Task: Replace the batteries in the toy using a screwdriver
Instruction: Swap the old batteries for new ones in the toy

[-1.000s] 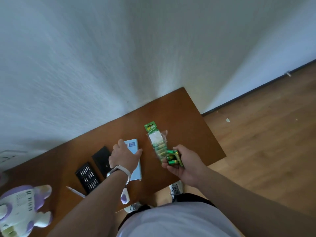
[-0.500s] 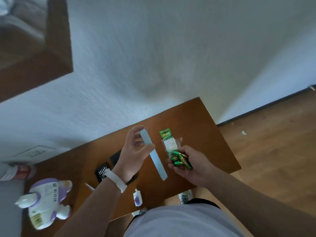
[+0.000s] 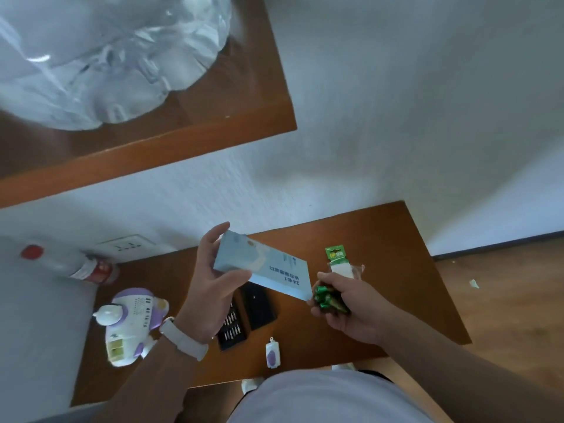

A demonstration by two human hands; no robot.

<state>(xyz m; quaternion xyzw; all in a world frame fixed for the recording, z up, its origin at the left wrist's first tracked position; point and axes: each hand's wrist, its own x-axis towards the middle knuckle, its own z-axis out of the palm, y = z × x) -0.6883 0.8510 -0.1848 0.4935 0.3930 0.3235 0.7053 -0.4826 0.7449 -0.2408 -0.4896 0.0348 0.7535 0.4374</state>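
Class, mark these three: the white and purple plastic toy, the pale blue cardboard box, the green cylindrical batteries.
white and purple plastic toy (image 3: 131, 328): head view, on its white body.
pale blue cardboard box (image 3: 268, 267): head view, middle of its printed face.
green cylindrical batteries (image 3: 326, 297): head view, on their exposed green ends.

The light-blue box (image 3: 274, 267) held in the left hand (image 3: 210, 288) carries dark print, upside down to the camera, that reads "24", a Chinese character, then "1", with a second line of Chinese characters beneath it too small to make out. The rows of dark marks on the toy (image 3: 131, 325) and the logo on the battery pack's green card (image 3: 334, 254) cannot be read.
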